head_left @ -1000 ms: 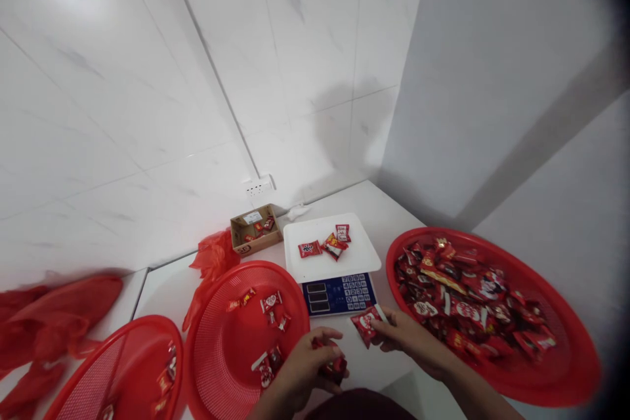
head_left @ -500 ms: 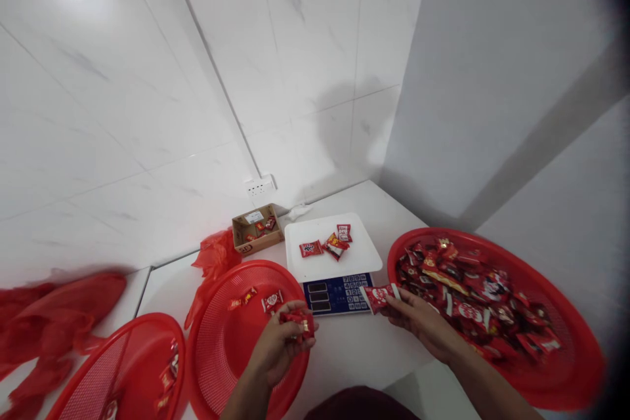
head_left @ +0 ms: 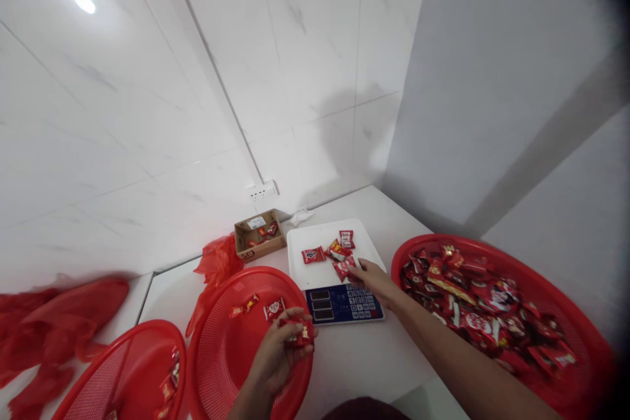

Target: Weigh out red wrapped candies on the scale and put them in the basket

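My left hand [head_left: 279, 353] is closed round red wrapped candies [head_left: 302, 332] above the right side of the middle red basket [head_left: 207, 315]. My right hand [head_left: 371, 279] pinches a red and white candy packet [head_left: 344, 267] at the front edge of the scale's white tray [head_left: 305, 269]. On that tray lie a red packet [head_left: 314, 255], a red and yellow packet [head_left: 338, 250] and a small red and white packet [head_left: 346, 239]. The scale's blue keypad panel [head_left: 339, 304] shows in front.
A large red basket [head_left: 418, 241] full of candies stands at the right. Another red basket [head_left: 147, 328] is at the lower left. Behind are a cardboard box [head_left: 263, 251] with a few candies and red plastic bags [head_left: 219, 261]. A socket [head_left: 262, 192] is on the wall.
My right hand has moved left and away from me, bringing its packet from in front of the scale to the tray. My left hand still holds its candies in nearly the same place.
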Motion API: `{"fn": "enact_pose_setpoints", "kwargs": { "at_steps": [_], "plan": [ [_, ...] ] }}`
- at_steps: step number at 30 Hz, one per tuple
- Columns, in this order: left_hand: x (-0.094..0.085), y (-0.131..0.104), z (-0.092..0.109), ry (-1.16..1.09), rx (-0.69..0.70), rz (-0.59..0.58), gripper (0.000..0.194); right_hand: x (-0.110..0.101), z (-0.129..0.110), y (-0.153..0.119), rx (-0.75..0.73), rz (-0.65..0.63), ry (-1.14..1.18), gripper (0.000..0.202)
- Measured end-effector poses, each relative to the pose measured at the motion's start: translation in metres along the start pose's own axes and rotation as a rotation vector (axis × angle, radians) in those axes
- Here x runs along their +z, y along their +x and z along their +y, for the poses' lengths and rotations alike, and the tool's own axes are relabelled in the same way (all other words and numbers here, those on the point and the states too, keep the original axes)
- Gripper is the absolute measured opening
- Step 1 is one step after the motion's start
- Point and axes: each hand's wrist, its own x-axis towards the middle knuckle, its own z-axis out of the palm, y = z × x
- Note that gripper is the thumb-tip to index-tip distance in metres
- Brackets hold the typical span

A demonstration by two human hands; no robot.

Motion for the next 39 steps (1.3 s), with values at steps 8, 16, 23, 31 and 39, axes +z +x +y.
{"fn": "enact_pose_setpoints", "kwargs": {
  "at_steps": [8,16,23,31,39],
  "plan": [
    [0.005,-0.002,-0.004,0.015,-0.001,-0.048,0.036,0.017,-0.012,0.016,-0.024,0.038,-0.012,0.043],
    [0.033,-0.002,-0.037,0.165,-0.142,-0.264,0.036,0.019,0.038,-0.096,0.284,-0.554,0.283,0.044],
    [0.057,-0.002,-0.065,0.428,-0.079,-0.287,0.045,0.022,0.059,-0.116,0.199,-0.565,0.415,0.031],
    [0.055,-0.007,-0.075,0.345,0.047,-0.169,0.050,0.004,0.078,-0.120,0.317,-0.250,0.562,0.031],
    [0.067,-0.002,-0.095,1.239,0.933,-0.390,0.030,0.012,0.070,-0.122,0.495,-0.372,0.921,0.027]
  ]
}}
